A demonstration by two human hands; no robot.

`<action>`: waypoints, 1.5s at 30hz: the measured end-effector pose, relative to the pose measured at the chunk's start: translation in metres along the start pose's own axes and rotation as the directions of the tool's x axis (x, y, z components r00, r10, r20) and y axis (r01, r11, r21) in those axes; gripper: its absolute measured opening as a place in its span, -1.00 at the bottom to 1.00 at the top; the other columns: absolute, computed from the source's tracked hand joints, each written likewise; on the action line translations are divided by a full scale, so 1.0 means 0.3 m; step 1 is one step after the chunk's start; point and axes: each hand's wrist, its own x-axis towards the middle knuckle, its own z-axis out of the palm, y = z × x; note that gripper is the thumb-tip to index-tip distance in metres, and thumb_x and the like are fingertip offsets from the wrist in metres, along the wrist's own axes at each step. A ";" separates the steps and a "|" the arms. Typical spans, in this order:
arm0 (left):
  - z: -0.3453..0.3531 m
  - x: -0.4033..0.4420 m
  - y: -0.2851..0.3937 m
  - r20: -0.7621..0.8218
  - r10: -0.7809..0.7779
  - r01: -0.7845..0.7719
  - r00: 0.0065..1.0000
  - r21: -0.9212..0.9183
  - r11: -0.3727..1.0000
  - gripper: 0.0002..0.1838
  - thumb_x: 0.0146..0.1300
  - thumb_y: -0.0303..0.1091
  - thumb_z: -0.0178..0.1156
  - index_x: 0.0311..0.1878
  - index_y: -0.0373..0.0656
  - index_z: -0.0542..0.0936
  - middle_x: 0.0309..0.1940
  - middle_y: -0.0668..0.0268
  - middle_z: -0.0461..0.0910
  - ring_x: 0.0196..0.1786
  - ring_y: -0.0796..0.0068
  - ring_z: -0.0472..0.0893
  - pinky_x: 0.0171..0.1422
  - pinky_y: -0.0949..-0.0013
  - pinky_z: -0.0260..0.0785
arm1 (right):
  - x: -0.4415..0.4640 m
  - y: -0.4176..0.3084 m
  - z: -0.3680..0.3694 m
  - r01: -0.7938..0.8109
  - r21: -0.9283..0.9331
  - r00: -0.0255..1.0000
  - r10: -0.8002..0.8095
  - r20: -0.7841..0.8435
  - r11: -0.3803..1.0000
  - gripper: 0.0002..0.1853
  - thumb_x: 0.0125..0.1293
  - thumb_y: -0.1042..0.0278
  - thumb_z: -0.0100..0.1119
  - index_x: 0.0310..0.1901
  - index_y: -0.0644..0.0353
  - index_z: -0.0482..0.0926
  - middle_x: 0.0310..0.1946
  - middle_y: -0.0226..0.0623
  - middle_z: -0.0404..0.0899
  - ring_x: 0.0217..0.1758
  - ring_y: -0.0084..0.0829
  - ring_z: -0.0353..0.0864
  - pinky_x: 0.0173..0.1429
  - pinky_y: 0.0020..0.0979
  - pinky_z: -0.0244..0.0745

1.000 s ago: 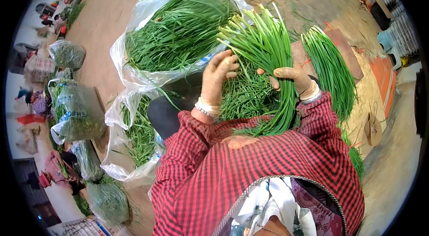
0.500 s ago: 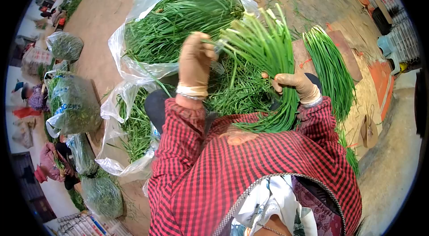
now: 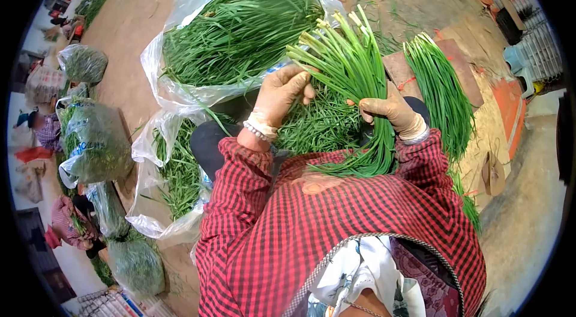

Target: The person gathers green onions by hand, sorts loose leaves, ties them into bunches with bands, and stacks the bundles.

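A bunch of garlic chives (image 3: 354, 59) stands with its pale stem ends up and fanned out, the green leaves drooping onto my lap. My right hand (image 3: 393, 111), in a thin glove, is wrapped round the middle of this bunch. Beside the fanned stems, my left hand (image 3: 283, 93), gloved too, has thumb and fingers drawn together in a pinch; whatever is between them is too small to make out. Below the hands, loose green leaves (image 3: 318, 122) lie in a heap. Another bunch of chives (image 3: 441, 98) rests at the right on a brown board (image 3: 462, 68).
A large open plastic bag (image 3: 155, 68) full of chives is ahead, with a second bag (image 3: 144, 200) of leaves at my left. Several filled bags (image 3: 99, 143) line the left side, near seated people. Sandals (image 3: 494, 174) lie at the right.
My left hand has come down and right, closer to the stems, its fingers now pinched. The bunch in my right hand has shifted slightly left.
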 end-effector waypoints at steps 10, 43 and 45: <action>-0.048 -0.012 -0.054 0.000 0.104 -0.104 0.995 -0.068 0.992 -0.15 0.15 -0.09 0.41 0.40 -0.28 0.24 0.34 0.12 0.33 0.33 0.23 0.38 0.42 0.21 0.18 | 0.025 0.009 0.066 -0.031 -0.123 0.997 0.022 -0.076 0.992 -0.44 0.20 0.29 0.29 0.20 0.29 0.37 -0.19 -0.20 0.62 -0.43 -0.50 0.56 -0.35 -0.47 0.49; 0.111 0.123 0.102 -0.052 0.030 -0.052 0.998 -0.496 0.867 -0.76 0.36 -0.30 0.17 -0.01 -0.22 0.58 -0.14 0.33 0.62 -0.13 0.48 0.62 -0.06 0.43 0.51 | 0.160 -0.218 0.153 0.559 -0.824 0.678 -0.625 0.388 0.095 -0.75 0.06 0.34 0.33 -0.18 0.08 0.61 -0.12 -0.31 0.54 0.02 -0.20 0.52 0.09 -0.26 0.47; 0.095 0.146 0.073 -0.016 0.013 -0.019 1.000 -0.524 0.851 -0.79 0.34 -0.35 0.19 -0.03 -0.22 0.58 -0.18 0.33 0.62 -0.18 0.51 0.62 -0.11 0.47 0.51 | 0.156 -0.180 0.143 0.547 -0.832 0.676 -0.634 0.375 0.091 -0.75 0.06 0.34 0.33 -0.18 0.07 0.61 -0.10 -0.33 0.53 0.03 -0.20 0.51 0.09 -0.27 0.47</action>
